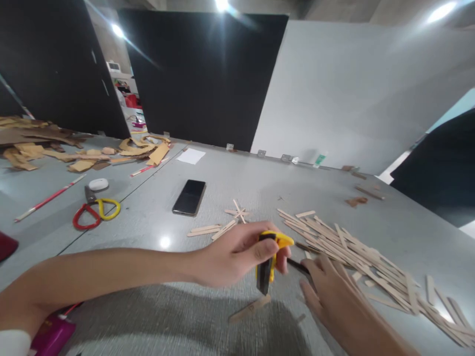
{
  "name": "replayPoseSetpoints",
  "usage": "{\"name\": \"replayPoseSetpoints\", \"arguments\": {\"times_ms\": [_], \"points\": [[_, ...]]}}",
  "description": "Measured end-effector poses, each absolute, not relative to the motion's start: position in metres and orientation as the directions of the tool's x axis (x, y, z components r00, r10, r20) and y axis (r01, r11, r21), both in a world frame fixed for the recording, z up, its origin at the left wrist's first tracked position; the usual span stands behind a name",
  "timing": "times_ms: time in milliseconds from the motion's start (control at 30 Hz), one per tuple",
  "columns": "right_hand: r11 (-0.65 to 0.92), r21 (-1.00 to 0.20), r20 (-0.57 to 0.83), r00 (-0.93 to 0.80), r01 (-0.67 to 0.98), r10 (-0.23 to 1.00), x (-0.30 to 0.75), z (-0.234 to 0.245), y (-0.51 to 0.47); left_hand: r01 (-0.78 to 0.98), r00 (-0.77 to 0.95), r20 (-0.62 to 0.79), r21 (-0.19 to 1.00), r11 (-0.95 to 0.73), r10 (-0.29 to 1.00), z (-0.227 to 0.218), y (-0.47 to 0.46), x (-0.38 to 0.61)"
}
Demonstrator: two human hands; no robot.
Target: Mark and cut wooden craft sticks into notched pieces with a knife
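My left hand (237, 257) is closed around a yellow and black hand tool (264, 272). The tool's yellow tip points right and its dark end hangs down; its exact kind is unclear. Beside it, my right hand (334, 301), slightly blurred, has its fingers bent around the end of a thin dark rod (298, 267) that reaches towards the left hand. Whether rod and tool join is hidden. Below the tool a short wooden piece (250, 309) lies on the table. A long heap of wooden craft sticks (345, 247) spreads beyond and right of my right hand.
Several loose sticks (204, 230) lie beyond my left hand, near a phone (189, 197). Scissors (97, 213), a white case (98, 184), a red-and-white pencil-like stick (50, 199) and cardboard scraps (87, 160) are left. A purple object (54, 336) sits by my left forearm. Upright panels (208, 79) border the table.
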State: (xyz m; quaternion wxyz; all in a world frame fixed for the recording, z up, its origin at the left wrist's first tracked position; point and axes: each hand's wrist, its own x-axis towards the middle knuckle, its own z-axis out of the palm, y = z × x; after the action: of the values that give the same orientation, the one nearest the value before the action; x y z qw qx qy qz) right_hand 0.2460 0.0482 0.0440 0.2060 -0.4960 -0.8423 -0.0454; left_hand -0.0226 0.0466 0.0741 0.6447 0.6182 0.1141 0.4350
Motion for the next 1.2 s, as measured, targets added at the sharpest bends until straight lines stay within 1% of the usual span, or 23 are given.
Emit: {"name": "replayPoseSetpoints", "arguments": {"times_ms": [67,100,167,200,267,300,333,367,433,467,533,600,667,733,800,867,1000,1067,1133,1167,1200], "points": [[0.543,-0.163,0.379,-0.455,0.824,0.805,0.234,0.051,0.033,-0.439,0.533,0.424,0.878,-0.190,0.732,0.075,0.046,-0.022],[0.564,-0.272,0.269,-0.501,0.780,0.822,0.226,0.057,0.025,-0.425,0.524,0.431,0.880,-0.213,0.735,0.075,0.045,-0.022],[0.465,-0.511,0.156,-0.454,0.723,0.877,0.208,0.068,0.013,-0.363,0.549,0.444,0.890,-0.277,0.708,0.077,0.043,-0.022],[0.433,-0.572,0.115,-0.454,0.697,0.883,0.201,0.072,0.009,-0.317,0.584,0.450,0.893,-0.321,0.676,0.078,0.042,-0.022],[0.446,-0.647,0.084,-0.524,0.618,0.848,0.194,0.074,0.006,-0.207,0.658,0.450,0.879,-0.430,0.604,0.079,0.040,-0.024],[0.472,-0.660,0.089,-0.563,0.584,0.821,0.194,0.072,0.006,-0.151,0.680,0.438,0.868,-0.472,0.588,0.079,0.039,-0.025],[0.496,-0.665,0.093,-0.597,0.559,0.797,0.196,0.070,0.006,-0.083,0.686,0.409,0.866,-0.493,0.602,0.079,0.038,-0.027],[0.520,-0.660,0.107,-0.617,0.543,0.780,0.199,0.067,0.006,-0.005,0.678,0.369,0.867,-0.499,0.636,0.077,0.037,-0.030],[0.534,-0.642,0.132,-0.607,0.550,0.784,0.209,0.061,0.004,0.189,0.631,0.272,0.855,-0.484,0.727,0.069,0.034,-0.037],[0.515,-0.648,0.141,-0.577,0.561,0.805,0.214,0.060,0.002,0.275,0.635,0.235,0.822,-0.499,0.736,0.063,0.032,-0.041],[0.444,-0.676,0.142,-0.487,0.589,0.862,0.220,0.058,-0.002,0.394,0.691,0.198,0.704,-0.591,0.696,0.048,0.027,-0.047],[0.389,-0.690,0.161,-0.394,0.610,0.905,0.220,0.056,-0.005,0.455,0.694,0.187,0.635,-0.625,0.695,0.032,0.023,-0.050],[0.419,-0.678,0.244,-0.353,0.604,0.903,0.217,0.053,-0.005,0.483,0.681,0.210,0.592,-0.646,0.702,0.020,0.019,-0.050],[0.463,-0.666,0.326,-0.331,0.585,0.886,0.212,0.048,-0.004,0.471,0.682,0.220,0.597,-0.649,0.698,0.015,0.018,-0.050],[0.472,-0.665,0.371,-0.292,0.579,0.881,0.209,0.041,-0.003,0.440,0.687,0.197,0.653,-0.616,0.699,0.017,0.017,-0.050],[0.476,-0.642,0.397,-0.270,0.601,0.877,0.208,0.033,-0.002,0.432,0.678,0.146,0.714,-0.551,0.720,0.023,0.016,-0.052],[0.472,-0.605,0.392,-0.276,0.641,0.878,0.214,0.020,-0.004,0.480,0.618,0.024,0.780,-0.402,0.785,0.033,0.011,-0.054],[0.460,-0.600,0.402,-0.251,0.654,0.881,0.217,0.018,-0.006,0.432,0.549,-0.055,0.873,-0.227,0.834,0.037,0.010,-0.053],[0.442,-0.590,0.420,-0.211,0.676,0.883,0.220,0.019,-0.007,0.291,0.504,-0.160,0.957,0.007,0.849,0.044,0.010,-0.052],[0.434,-0.583,0.431,-0.191,0.687,0.882,0.221,0.019,-0.008,0.213,0.506,-0.197,0.972,0.099,0.840,0.048,0.011,-0.051],[0.425,-0.577,0.438,-0.176,0.697,0.882,0.221,0.019,-0.009,0.151,0.510,-0.212,0.976,0.155,0.834,0.052,0.011,-0.051]]}}
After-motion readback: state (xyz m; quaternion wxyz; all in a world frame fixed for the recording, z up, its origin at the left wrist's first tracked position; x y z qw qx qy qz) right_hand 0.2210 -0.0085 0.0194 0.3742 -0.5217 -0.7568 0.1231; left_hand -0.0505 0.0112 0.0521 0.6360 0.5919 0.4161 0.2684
